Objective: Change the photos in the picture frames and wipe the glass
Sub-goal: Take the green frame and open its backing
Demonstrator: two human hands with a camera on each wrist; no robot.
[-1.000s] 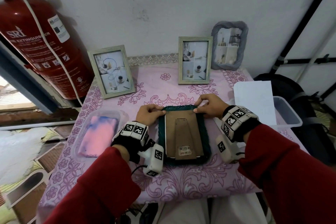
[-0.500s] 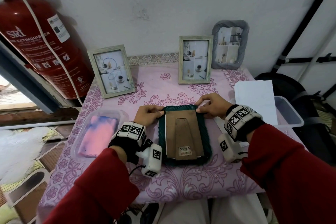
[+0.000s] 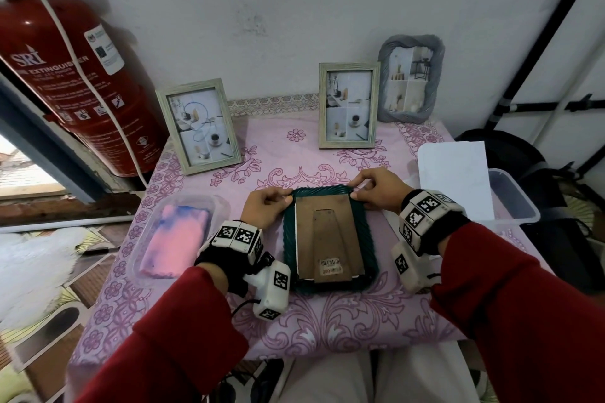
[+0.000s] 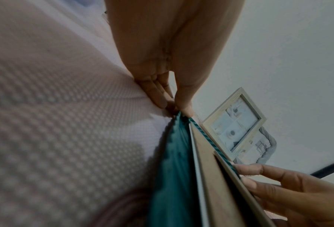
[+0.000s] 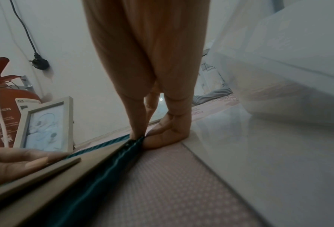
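A dark green picture frame point(image 3: 329, 285) lies face down on the pink tablecloth, its brown backing board point(image 3: 329, 239) and stand facing up. My left hand point(image 3: 266, 204) pinches the frame's far left corner point(image 4: 178, 116). At the far right corner point(image 5: 136, 139) my right hand point(image 3: 376, 188) pinches the frame too. Both wrist views show thumb and fingers closed on the green edge. Two pale wooden frames point(image 3: 199, 126) point(image 3: 348, 105) and a grey wavy frame point(image 3: 411, 78) stand upright at the back with photos in them.
A clear tub with a pink and blue cloth point(image 3: 176, 239) sits left of the frame. White paper sheets point(image 3: 453, 173) lie across a clear plastic box point(image 3: 512, 199) at the right. A red fire extinguisher point(image 3: 68, 75) stands at the left, against the wall.
Both hands keep their hold on the frame's far corners; the frame and hands have barely shifted.
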